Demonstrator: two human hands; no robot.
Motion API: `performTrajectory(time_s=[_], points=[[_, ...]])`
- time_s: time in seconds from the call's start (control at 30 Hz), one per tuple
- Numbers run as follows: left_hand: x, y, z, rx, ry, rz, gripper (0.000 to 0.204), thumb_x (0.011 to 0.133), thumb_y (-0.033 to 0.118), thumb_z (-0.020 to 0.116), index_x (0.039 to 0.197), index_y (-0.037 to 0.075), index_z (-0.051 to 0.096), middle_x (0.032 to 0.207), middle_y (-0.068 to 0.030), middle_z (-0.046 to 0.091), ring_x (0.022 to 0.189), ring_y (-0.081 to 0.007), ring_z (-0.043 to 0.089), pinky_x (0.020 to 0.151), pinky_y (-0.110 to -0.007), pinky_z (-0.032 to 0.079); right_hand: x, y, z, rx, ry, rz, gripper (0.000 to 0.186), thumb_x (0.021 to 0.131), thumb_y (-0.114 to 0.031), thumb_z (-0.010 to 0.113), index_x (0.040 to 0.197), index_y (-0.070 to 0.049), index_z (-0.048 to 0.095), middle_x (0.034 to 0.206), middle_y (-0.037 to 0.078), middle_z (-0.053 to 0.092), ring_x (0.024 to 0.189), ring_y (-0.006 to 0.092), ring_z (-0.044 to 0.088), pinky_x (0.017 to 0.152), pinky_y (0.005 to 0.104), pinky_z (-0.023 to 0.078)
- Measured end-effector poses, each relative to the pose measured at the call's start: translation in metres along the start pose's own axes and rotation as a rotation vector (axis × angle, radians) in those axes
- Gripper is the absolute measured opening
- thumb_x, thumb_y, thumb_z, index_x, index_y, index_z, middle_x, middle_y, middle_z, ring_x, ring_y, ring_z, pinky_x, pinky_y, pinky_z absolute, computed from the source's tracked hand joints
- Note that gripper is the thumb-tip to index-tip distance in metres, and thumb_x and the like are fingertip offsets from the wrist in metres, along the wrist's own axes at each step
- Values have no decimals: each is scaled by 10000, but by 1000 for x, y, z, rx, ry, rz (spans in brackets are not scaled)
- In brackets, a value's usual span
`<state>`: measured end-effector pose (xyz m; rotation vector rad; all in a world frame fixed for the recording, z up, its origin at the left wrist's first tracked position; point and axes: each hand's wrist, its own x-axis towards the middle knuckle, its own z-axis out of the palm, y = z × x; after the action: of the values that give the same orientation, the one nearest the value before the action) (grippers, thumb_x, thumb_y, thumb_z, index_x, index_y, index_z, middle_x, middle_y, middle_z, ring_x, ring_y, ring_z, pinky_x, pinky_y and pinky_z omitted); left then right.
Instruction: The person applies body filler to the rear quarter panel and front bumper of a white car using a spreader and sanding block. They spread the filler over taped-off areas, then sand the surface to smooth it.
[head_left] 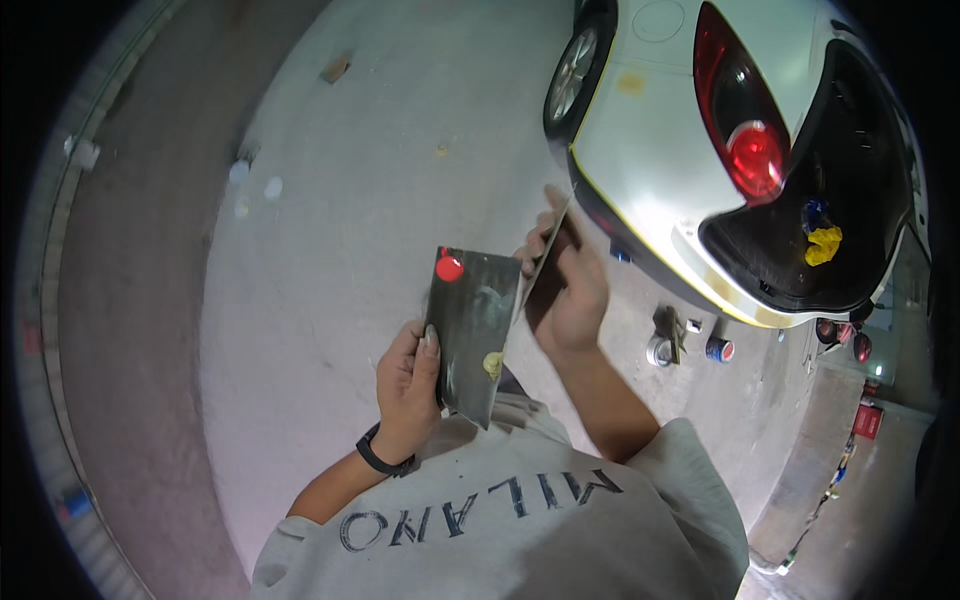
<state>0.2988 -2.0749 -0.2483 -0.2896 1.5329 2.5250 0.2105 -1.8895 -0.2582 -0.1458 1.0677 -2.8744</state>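
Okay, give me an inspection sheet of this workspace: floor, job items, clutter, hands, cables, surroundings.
Surface: smooth pale grey floor, a few light spots.
Job's things: dark grey rectangular plate with a round red dab and a yellowish dab; thin flat blade, nearly edge-on.
Clutter: brown flat scrap and blue-sided round container, both on the floor.
Grippers: left grip holds the plate, thumb on its face; right grip holds the blade, slightly blurred.
Cables: multicoloured strand at right, possibly a cable.
Surroundings: white car with red tail light.
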Motion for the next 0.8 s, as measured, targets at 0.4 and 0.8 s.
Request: performTrajectory(time_s=[0.4,0.8], points=[[356,159,-29,748,-516,285,262,1081,127,540,1224,-53,666,640,-38,528,581,-55,438,529,-248,360,246,2,2,-1605,335,-273,656,878,-92,723,1487,27,511,1129,195,612,976,381,618,895,383,518],[676,173,153,642,-996,128,360,1154,346,445,1055,27,577,796,35,511,660,-38,444,564,-228,394,324,61,-24,-106,999,-422,404,1041,-116,660,1411,29,588,1160,68,707,1059,147,650,977,308,510]])
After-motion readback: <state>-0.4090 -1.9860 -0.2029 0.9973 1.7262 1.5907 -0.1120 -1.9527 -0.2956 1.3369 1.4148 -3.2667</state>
